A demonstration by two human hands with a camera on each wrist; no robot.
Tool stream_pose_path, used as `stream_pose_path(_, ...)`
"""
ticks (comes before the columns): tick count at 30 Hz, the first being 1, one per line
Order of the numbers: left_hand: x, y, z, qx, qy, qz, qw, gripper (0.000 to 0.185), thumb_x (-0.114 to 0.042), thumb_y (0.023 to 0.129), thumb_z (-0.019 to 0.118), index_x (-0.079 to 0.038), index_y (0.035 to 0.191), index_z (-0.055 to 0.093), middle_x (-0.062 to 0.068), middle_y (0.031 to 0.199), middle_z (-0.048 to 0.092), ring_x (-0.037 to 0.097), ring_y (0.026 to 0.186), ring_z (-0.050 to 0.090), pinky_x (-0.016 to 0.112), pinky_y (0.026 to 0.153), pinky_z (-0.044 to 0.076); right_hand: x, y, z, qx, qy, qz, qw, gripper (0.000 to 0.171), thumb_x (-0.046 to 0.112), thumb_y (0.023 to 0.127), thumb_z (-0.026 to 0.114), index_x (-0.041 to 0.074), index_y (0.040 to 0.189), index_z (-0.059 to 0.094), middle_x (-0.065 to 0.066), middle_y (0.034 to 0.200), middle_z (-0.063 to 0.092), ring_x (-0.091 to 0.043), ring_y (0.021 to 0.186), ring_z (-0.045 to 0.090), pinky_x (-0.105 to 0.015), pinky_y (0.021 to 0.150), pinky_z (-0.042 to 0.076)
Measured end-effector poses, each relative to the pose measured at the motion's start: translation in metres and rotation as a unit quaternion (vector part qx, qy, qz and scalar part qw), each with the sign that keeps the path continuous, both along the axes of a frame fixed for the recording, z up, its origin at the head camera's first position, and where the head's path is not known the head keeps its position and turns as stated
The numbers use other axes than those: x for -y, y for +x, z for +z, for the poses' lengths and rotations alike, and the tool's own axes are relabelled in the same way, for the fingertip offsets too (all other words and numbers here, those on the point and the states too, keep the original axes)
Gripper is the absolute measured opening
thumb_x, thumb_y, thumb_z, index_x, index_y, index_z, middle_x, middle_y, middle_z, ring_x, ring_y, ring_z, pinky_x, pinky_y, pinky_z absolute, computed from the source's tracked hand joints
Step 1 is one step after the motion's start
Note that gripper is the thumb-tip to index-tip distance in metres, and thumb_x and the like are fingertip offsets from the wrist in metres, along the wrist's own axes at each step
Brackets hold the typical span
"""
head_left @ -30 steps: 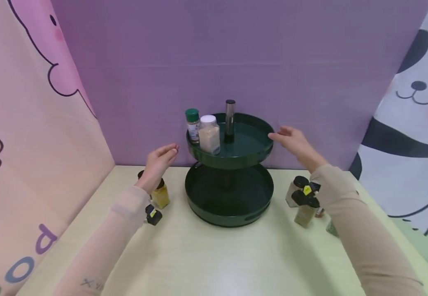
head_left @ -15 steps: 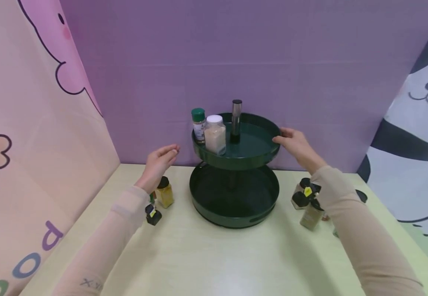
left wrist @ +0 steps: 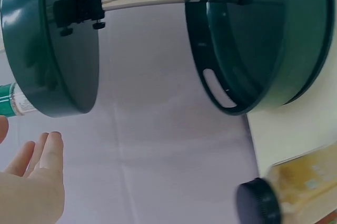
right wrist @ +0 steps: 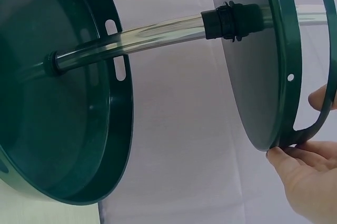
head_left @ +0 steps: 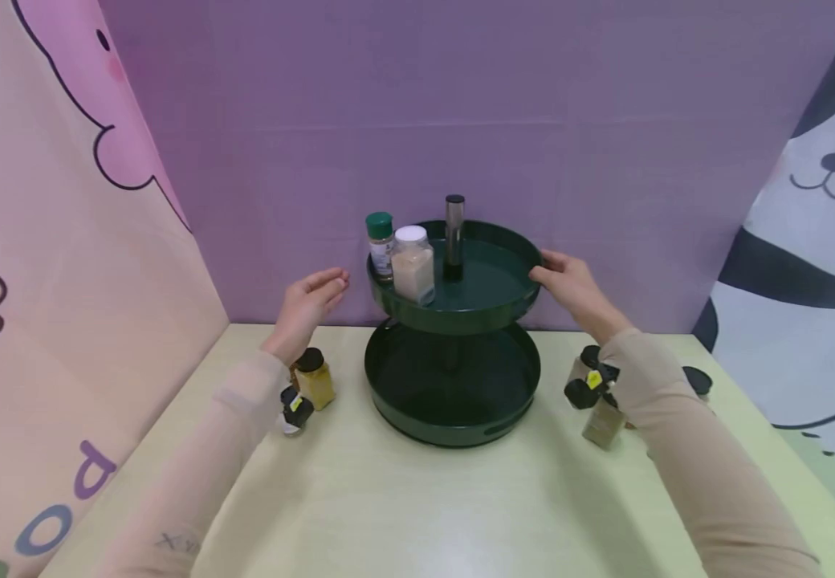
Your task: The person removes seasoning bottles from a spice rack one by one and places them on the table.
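Right hand (head_left: pixel 569 282) pinching the smooth rim of the round green upper tray (head_left: pixel 504 309); left hand (head_left: pixel 309 303) relaxed, fingers straight, just left of that tray. No legible labels.

We note a pale table (head_left: pixel 417 498). At 9 o'clock on it stand a yellow spice jar (head_left: pixel 314 379) and a small black-capped jar (head_left: pixel 295 408), just beside each other. At 3 o'clock we find a cluster of black-capped jars (head_left: pixel 598 401). A purple backdrop (head_left: pixel 461 104) closes 12 o'clock, a pink cartoon panel (head_left: pixel 42 241) 9 o'clock, and a panda panel (head_left: pixel 808 265) 3 o'clock.
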State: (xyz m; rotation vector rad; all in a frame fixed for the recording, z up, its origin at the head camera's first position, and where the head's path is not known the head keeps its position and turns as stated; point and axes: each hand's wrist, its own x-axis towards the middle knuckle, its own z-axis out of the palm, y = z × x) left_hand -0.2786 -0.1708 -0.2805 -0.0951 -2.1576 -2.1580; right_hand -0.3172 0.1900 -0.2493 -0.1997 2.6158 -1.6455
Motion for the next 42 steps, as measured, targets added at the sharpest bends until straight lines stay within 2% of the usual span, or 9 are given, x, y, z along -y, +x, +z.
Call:
stream_pose_path(5,-0.003,-0.010,0.017,-0.013,-0.024,-0.001,0.9996,0.049,-0.014,0.094,0.050,0.000,0.139,0.035,0.015,0.140,0.042,0.021,0.129,0.041,0.028,0.106,0.037,0.001,-0.001,0.000,0.004,0.001,-0.005,1.000,0.060,0.017,0.093,0.044,0.007,0.146,0.018,-0.016,0.150,0.023,-0.028,0.137,0.025,-0.044,0.110,0.029)
stream_pose_path(8,-0.005,-0.018,0.027,-0.020,-0.060,0.005,0.9980,0.049,-0.016,0.093,0.052,-0.003,0.138,0.038,0.013,0.139,0.044,0.021,0.127,0.043,0.030,0.105,0.038,0.001,-0.001,0.000,0.004,-0.001,-0.009,1.000,0.059,0.016,0.093,0.044,0.006,0.146,0.019,-0.016,0.150,0.024,-0.027,0.137,0.026,-0.044,0.110,0.029)
stream_pose_path(13,-0.011,-0.030,0.043,-0.027,-0.138,0.007,0.9900,0.051,-0.020,0.091,0.055,-0.006,0.138,0.039,0.011,0.138,0.046,0.020,0.125,0.045,0.032,0.106,0.038,0.001,-0.001,-0.002,0.000,-0.001,-0.011,1.000,0.059,0.018,0.094,0.044,0.007,0.146,0.019,-0.016,0.149,0.025,-0.027,0.137,0.025,-0.044,0.111,0.028)
stream_pose_path(19,-0.016,-0.040,0.057,-0.025,-0.216,-0.012,0.9760,0.060,-0.026,0.089,0.059,-0.007,0.141,0.034,0.009,0.141,0.042,0.022,0.129,0.040,0.037,0.109,0.033,0.002,-0.001,-0.003,0.001,-0.006,-0.016,1.000,0.058,0.017,0.093,0.044,0.006,0.146,0.021,-0.015,0.149,0.026,-0.026,0.137,0.024,-0.044,0.111,0.027)
stream_pose_path(22,-0.020,-0.045,0.059,-0.020,-0.241,-0.022,0.9701,0.064,-0.028,0.088,0.061,-0.009,0.141,0.033,0.008,0.142,0.042,0.022,0.129,0.039,0.039,0.109,0.033,0.002,-0.001,-0.003,0.001,-0.008,-0.017,1.000,0.058,0.016,0.093,0.045,0.006,0.146,0.021,-0.015,0.149,0.026,-0.026,0.137,0.024,-0.044,0.112,0.026)
stream_pose_path(28,-0.029,-0.052,0.059,-0.034,-0.245,-0.030,0.9685,0.052,-0.020,0.086,0.063,-0.008,0.133,0.045,0.010,0.131,0.051,0.023,0.120,0.048,0.039,0.104,0.039,0.003,0.000,-0.003,-0.001,-0.001,-0.017,1.000,0.058,0.016,0.094,0.044,0.006,0.146,0.019,-0.015,0.149,0.026,-0.027,0.137,0.024,-0.045,0.111,0.026)
stream_pose_path(33,-0.035,-0.054,0.058,-0.043,-0.252,-0.020,0.9667,0.042,-0.016,0.086,0.063,-0.005,0.125,0.052,0.014,0.122,0.057,0.024,0.112,0.053,0.039,0.099,0.043,0.004,-0.001,-0.004,-0.002,-0.006,-0.018,1.000,0.058,0.016,0.094,0.044,0.007,0.146,0.020,-0.015,0.149,0.026,-0.026,0.137,0.023,-0.045,0.112,0.026)
stream_pose_path(37,-0.038,-0.055,0.057,-0.049,-0.263,-0.014,0.9633,0.040,-0.015,0.086,0.063,-0.002,0.123,0.052,0.016,0.117,0.058,0.024,0.106,0.054,0.039,0.095,0.046,0.005,0.000,-0.005,0.001,-0.006,-0.019,1.000,0.058,0.017,0.094,0.044,0.008,0.146,0.020,-0.015,0.149,0.025,-0.026,0.138,0.022,-0.046,0.112,0.026)
stream_pose_path(42,-0.040,-0.056,0.058,-0.049,-0.262,-0.019,0.9636,0.044,-0.014,0.087,0.062,-0.001,0.127,0.049,0.016,0.120,0.057,0.024,0.108,0.054,0.039,0.096,0.046,0.005,0.001,-0.005,0.001,-0.006,-0.023,1.000,0.058,0.016,0.094,0.044,0.008,0.146,0.021,-0.014,0.149,0.026,-0.026,0.138,0.022,-0.046,0.111,0.026)
